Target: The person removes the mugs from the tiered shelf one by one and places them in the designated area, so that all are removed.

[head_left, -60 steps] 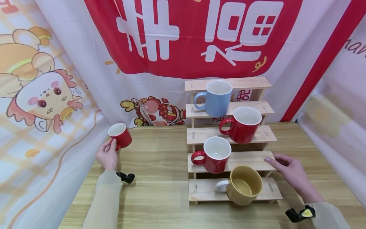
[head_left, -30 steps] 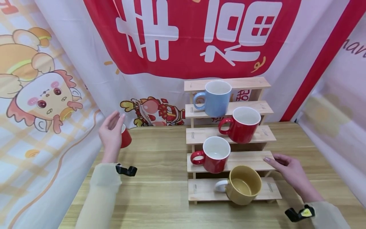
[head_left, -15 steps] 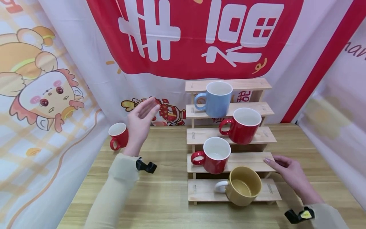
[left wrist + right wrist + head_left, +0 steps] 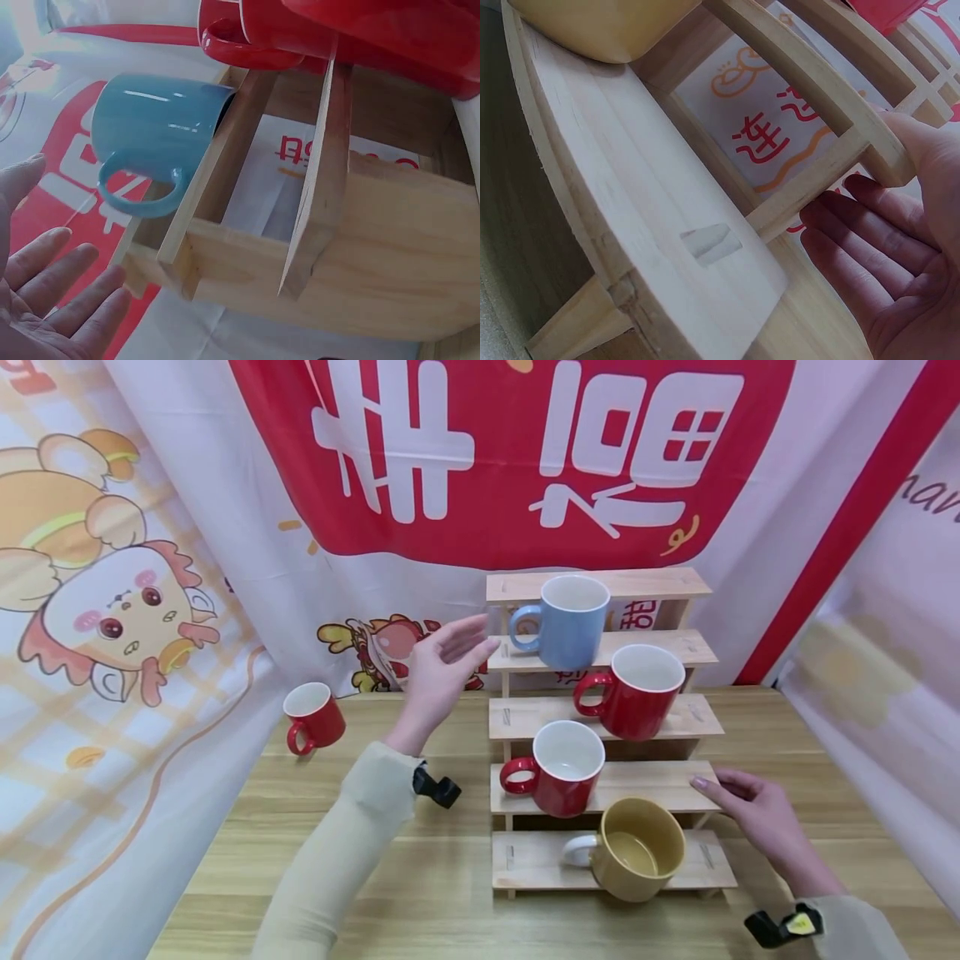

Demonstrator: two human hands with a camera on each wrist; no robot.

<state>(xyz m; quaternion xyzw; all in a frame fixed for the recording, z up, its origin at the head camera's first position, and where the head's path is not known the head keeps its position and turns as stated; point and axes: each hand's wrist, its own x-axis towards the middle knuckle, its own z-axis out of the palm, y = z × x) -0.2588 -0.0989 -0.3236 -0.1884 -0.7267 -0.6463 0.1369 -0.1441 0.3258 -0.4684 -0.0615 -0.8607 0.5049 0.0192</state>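
Note:
My left hand (image 4: 442,672) reaches toward the light blue mug (image 4: 574,622), fingers apart and holding nothing. The left wrist view shows that mug's handle (image 4: 142,196) facing the spread fingers (image 4: 45,262), with a gap between. The blue mug stands high on a stepped wooden rack (image 4: 517,860). My right hand (image 4: 757,814) grips the right end of the rack's second step from the bottom, thumb on top and fingers under and beside it. Two red mugs, an upper one (image 4: 647,693) and a lower one (image 4: 567,768), and a mustard mug (image 4: 637,852) with a white handle stand on lower steps.
Another red mug (image 4: 318,718) stands on the wooden table (image 4: 405,877) at the far left, by the printed cloth wall (image 4: 112,760). A red and white banner (image 4: 495,460) hangs behind the rack.
My left hand let go of the red mug at the far left, then rose and moved right to near the blue mug. That red mug stays there. My right hand keeps its place on the rack.

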